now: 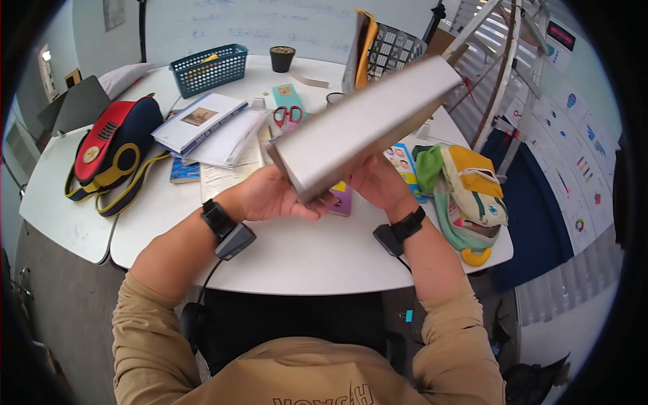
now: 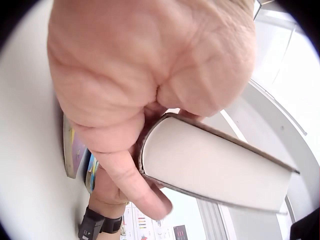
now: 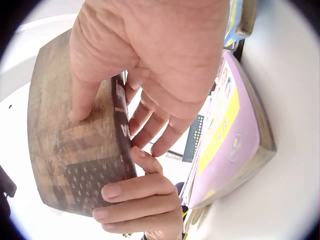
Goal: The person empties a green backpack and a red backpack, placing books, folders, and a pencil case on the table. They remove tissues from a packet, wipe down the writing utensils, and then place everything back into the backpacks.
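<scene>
A thick hardcover book point(image 1: 364, 128) is held up at a slant over the desk, its pale page edges facing up in the head view. Its brownish cover point(image 3: 70, 130) carries a dark starred flag in the right wrist view. My left hand point(image 1: 266, 194) grips the lower left end, with the spine against its palm in the left wrist view point(image 2: 150, 65). Toward the middle of the spine, my right hand point(image 1: 383, 185) pinches the book, thumb on the cover and fingers behind. A purple book point(image 1: 342, 200) lies below the hands.
White-and-blue books point(image 1: 199, 121) and papers are stacked at left, beside a red-navy backpack point(image 1: 111, 145). Red-handled scissors point(image 1: 288, 116), a teal basket point(image 1: 209, 71) and a dark pot point(image 1: 282, 59) stand farther back. A green-yellow backpack point(image 1: 469, 196) lies at right.
</scene>
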